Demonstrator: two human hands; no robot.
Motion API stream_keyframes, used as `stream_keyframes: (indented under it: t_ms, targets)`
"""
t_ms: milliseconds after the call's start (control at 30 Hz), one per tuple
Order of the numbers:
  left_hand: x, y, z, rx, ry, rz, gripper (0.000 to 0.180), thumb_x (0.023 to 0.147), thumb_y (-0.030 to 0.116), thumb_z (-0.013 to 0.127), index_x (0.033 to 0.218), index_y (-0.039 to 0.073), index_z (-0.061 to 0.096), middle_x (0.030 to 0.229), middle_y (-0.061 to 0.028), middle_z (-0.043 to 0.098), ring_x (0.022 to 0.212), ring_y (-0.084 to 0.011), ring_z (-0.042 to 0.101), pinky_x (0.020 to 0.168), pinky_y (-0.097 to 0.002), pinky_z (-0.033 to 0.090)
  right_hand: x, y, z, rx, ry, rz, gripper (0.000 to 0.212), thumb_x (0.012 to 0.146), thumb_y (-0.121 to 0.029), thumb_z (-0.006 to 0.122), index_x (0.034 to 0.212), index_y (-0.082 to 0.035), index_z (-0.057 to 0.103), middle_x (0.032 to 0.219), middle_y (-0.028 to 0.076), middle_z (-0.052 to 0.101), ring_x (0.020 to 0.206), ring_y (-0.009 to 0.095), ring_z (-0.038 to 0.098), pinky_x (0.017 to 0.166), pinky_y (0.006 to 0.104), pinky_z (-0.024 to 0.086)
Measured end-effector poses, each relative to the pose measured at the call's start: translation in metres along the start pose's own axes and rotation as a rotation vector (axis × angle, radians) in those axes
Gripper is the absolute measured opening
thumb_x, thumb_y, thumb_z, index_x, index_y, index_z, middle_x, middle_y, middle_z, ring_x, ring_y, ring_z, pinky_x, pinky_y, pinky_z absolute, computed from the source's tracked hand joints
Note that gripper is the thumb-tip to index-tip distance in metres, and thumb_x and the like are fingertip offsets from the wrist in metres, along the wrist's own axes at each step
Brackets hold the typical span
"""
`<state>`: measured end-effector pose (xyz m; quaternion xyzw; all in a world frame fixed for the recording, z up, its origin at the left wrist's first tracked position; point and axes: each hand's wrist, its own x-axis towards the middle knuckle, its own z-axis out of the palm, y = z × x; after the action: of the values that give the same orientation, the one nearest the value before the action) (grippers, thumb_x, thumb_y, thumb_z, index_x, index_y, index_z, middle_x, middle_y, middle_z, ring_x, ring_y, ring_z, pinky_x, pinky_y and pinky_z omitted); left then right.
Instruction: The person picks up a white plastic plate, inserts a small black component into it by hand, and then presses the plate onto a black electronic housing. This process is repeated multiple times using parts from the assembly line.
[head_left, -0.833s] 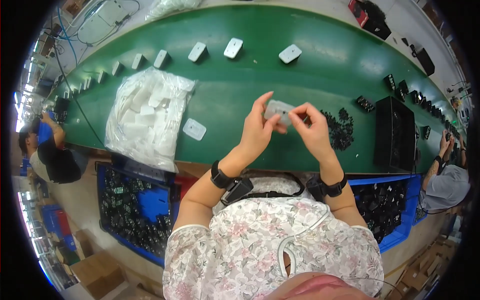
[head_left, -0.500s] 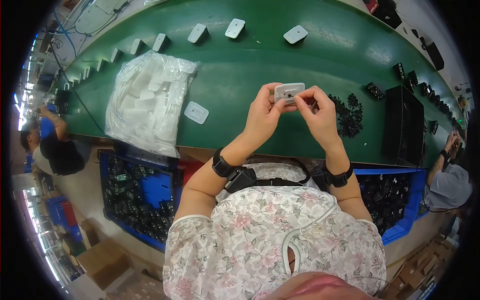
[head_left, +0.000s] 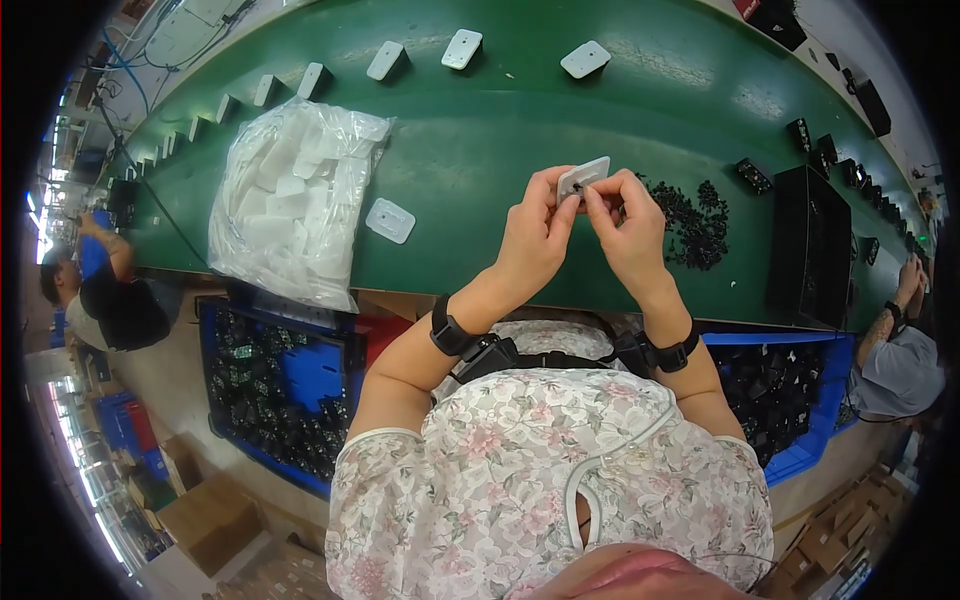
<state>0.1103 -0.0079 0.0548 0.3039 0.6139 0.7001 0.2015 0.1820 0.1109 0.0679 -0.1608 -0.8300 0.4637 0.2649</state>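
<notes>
Above the green table point(head_left: 460, 230), my left hand point(head_left: 540, 228) grips a white plastic cover point(head_left: 597, 169) by its edge, its recessed inner face tilted toward me. My right hand point(head_left: 632, 228) is closed in a pinch, thumb and forefinger at a small black part point(head_left: 577, 187) on that face. The fingertips partly hide the black part. A second white cover point(head_left: 390, 221) lies flat to the left, beside a clear plastic bag point(head_left: 285, 215) full of more white covers. Right of my hands spreads a pile of small black parts point(head_left: 700, 225).
A row of white-topped units point(head_left: 387, 61) curves along the far side of the table. At right stand a black bin point(head_left: 808, 250) and several black units point(head_left: 752, 176). Blue crates point(head_left: 315, 380) of dark parts sit below the near edge. Co-workers sit at both sides.
My hands have tilted the white cover, so it now appears narrower and steeper. Both hands stay close together on it, with the small black part still at the fingertips.
</notes>
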Motion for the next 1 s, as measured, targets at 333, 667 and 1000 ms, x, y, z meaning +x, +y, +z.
stream_keyframes:
  t_ms: [333,667,1000]
  targets:
    - [-0.002,0.001,-0.001,0.309,0.094,0.199,0.017,0.091,0.003,0.053,0.107,0.000,0.054,0.082,-0.0130,0.065,0.069,-0.0195,0.065,0.060,-0.0275,0.049,-0.001,0.011,-0.001,0.357,-0.145,0.132,0.009,0.086,-0.007,0.064,0.085,-0.003,0.056,0.074,0.001,0.054,0.065,0.007,0.053,0.057,0.0213,0.042]
    - [0.005,-0.001,-0.012,-0.237,-0.058,-0.057,0.022,0.094,0.002,0.047,0.114,-0.004,0.043,0.103,-0.0169,0.062,0.088,-0.0233,0.066,0.078,-0.0315,0.056,0.007,0.004,-0.016,0.149,0.049,-0.017,0.020,0.080,-0.013,0.071,0.092,-0.006,0.057,0.091,-0.002,0.051,0.065,0.005,0.042,0.055,0.0171,0.033]
    - [0.006,0.004,-0.009,0.036,-0.178,-0.136,0.017,0.093,0.003,0.049,0.109,-0.003,0.049,0.092,-0.0130,0.067,0.079,-0.0179,0.068,0.069,-0.0268,0.055,0.019,0.015,-0.031,0.078,-0.358,0.133,0.021,0.075,-0.016,0.074,0.085,-0.005,0.059,0.078,-0.001,0.054,0.065,0.006,0.046,0.056,0.0206,0.036]
